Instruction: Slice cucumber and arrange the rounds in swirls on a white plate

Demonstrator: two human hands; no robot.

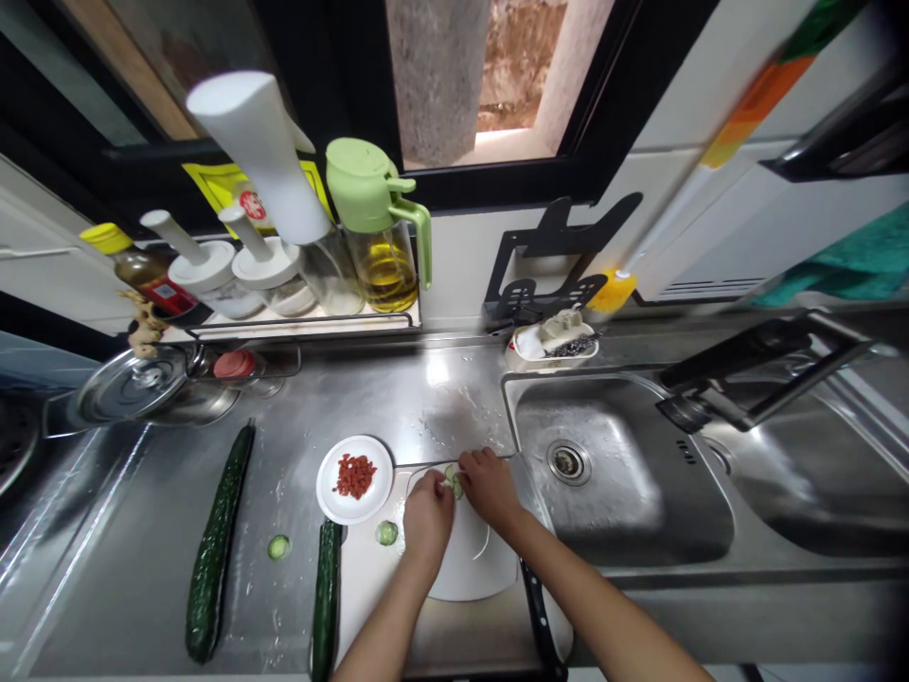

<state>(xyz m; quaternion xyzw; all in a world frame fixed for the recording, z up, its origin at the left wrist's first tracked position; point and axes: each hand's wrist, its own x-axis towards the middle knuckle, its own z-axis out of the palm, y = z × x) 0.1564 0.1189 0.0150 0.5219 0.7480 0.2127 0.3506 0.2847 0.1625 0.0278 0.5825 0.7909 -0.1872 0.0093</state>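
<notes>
My left hand (429, 519) and my right hand (489, 485) meet over the upper part of a white plate (472, 573). Both have their fingers closed around small pale green cucumber slices (453, 479) between them. The plate rests on a light cutting board (365, 587). Left of my left hand lies a cucumber piece (387, 532). Beyond it, a small white dish (327, 493) holds chopped red pieces (355, 475). A cut cucumber (327, 597) lies along the board's left edge. A black-handled knife (541, 620) lies at the right of the board, partly beside the plate.
A whole cucumber (219, 549) and a cucumber end (278, 547) lie on the steel counter to the left. The sink (625, 474) and its faucet (745, 369) are at the right. An oil jug (380, 237) and seasoning jars (274, 275) stand on the back shelf.
</notes>
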